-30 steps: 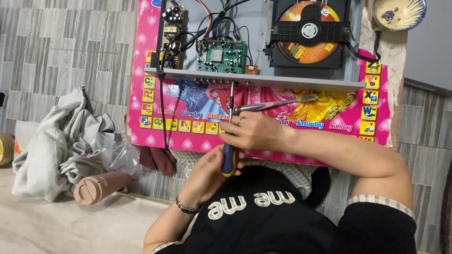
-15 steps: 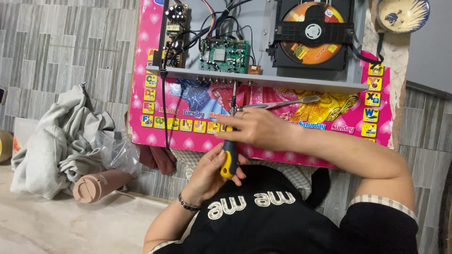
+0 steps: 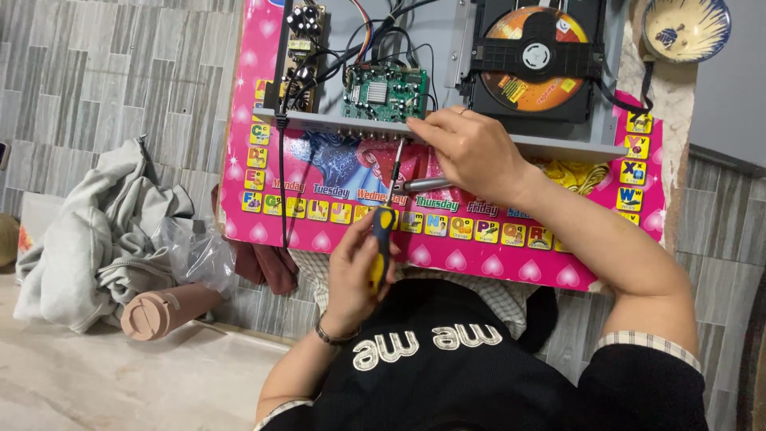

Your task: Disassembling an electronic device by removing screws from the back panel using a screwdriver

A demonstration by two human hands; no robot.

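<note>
While both hands work the back edge of the opened disc player (image 3: 479, 136), notes follow.
Screwdriver: yellow-and-dark handle (image 3: 381, 247), shaft runs up toward 12 o'clock, tip at the player's grey rear lip, just below the green circuit board (image 3: 384, 94).
Left hand: left hand (image 3: 355, 275) wrapped tight round the handle, fingers pressed together on it.
Right hand: right hand (image 3: 471, 152) rests on the lip at 1 o'clock of the tip; a silver tool (image 3: 427, 184) sticks out beneath it, exact pinch can't tell.
Risk: tip could slip off the lip and jab the board or the loose wires (image 3: 375, 32), likely if pushed at a tilt.
Risk 2: player overhangs the pink alphabet board (image 3: 263, 215); hard push may shift it.
Room: open at 9 o'clock toward the grey cloth (image 3: 88, 239) and pink cylinder (image 3: 163, 310); tight at 12, crowded by parts; bowl (image 3: 685, 28) at 2 o'clock.
</note>
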